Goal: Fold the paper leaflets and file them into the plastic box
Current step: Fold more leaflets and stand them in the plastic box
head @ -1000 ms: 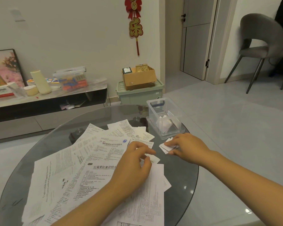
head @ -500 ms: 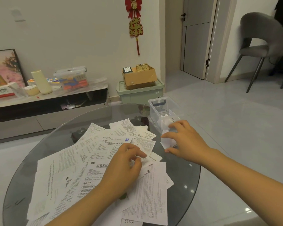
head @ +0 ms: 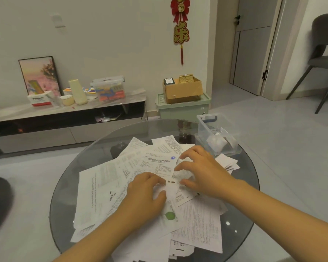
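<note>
Leaflets [head: 153, 186] lie spread in a loose pile on the glass surface [head: 240, 205], near the plastic box [head: 216, 135]. Left hand [head: 146, 195] pinches 1 small sheet; right hand [head: 203, 171] rests on it with fingers spread. Thin paper probably slides and creases easily, so take it by an edge.

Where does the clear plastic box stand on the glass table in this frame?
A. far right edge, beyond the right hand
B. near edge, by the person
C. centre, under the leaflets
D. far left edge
A: the clear plastic box stands at the glass table's far right rim, beyond the right hand, with folded paper inside.
</note>
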